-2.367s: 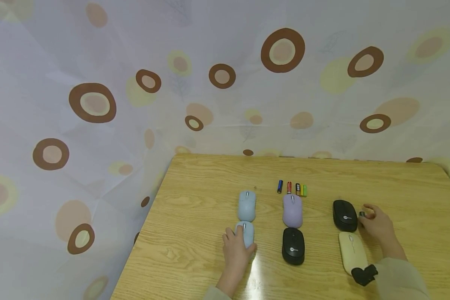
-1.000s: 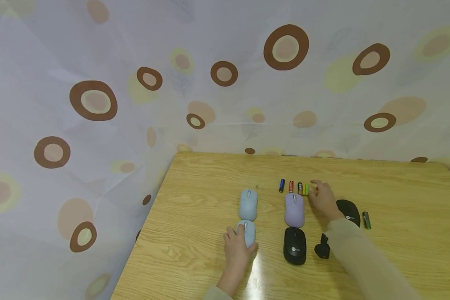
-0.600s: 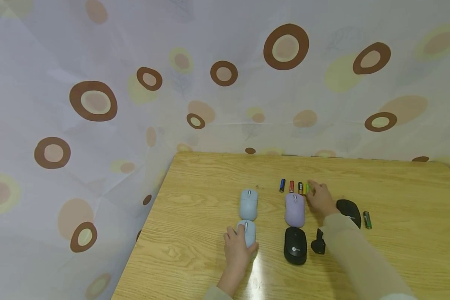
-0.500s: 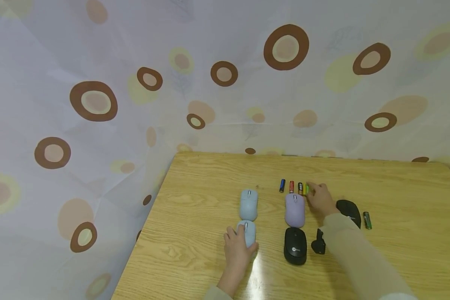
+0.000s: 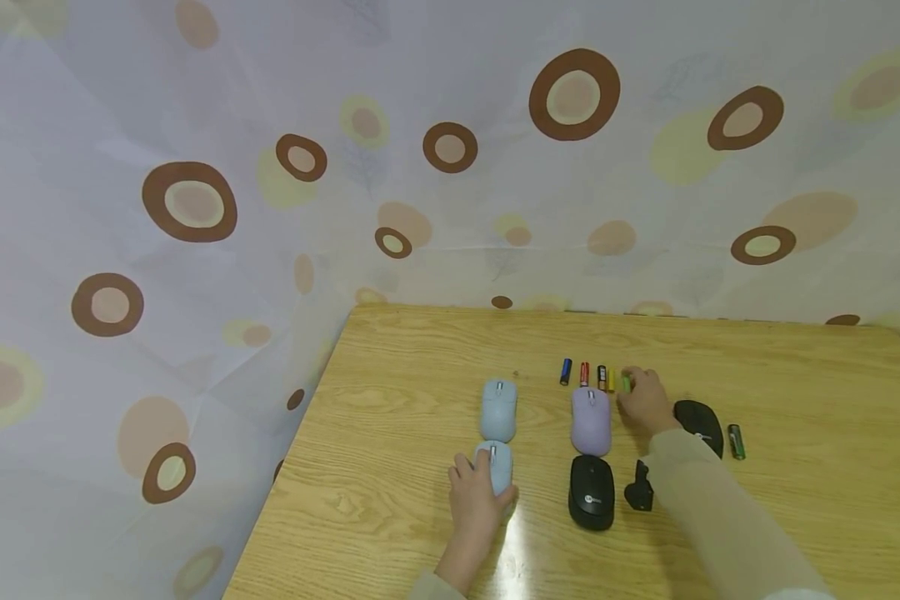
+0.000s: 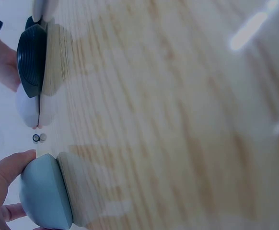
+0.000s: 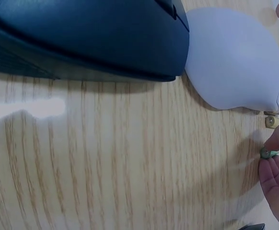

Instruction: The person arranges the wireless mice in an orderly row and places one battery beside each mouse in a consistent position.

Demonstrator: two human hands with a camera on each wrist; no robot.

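Observation:
In the head view my left hand point(image 5: 474, 502) grips the nearer light blue mouse point(image 5: 501, 467), with the thumb along its right side and a finger on top. The left wrist view shows the thumb and fingers around that mouse point(image 6: 44, 194). Farther back, my right hand point(image 5: 647, 402) pinches a green battery point(image 5: 626, 384) between thumb and fingers, just right of a yellow battery point(image 5: 611, 381). Seen from the right wrist, the green battery's end point(image 7: 265, 153) pokes out of the fingertips, close over the wood. Left of the yellow one lie black-and-orange point(image 5: 602, 377), red point(image 5: 584, 374) and blue point(image 5: 566, 372) batteries.
A second light blue mouse point(image 5: 498, 412) lies beyond the held one. Mid-table are a purple mouse point(image 5: 591, 423) and a black mouse point(image 5: 591, 493). My right sleeve point(image 5: 720, 508) partly covers another black mouse point(image 5: 701, 425); a dark green battery point(image 5: 736, 442) lies to its right.
My right hand let go of the dark green battery beside the right black mouse, went left to the row, and now draws the green battery slightly right. My left hand has stayed put.

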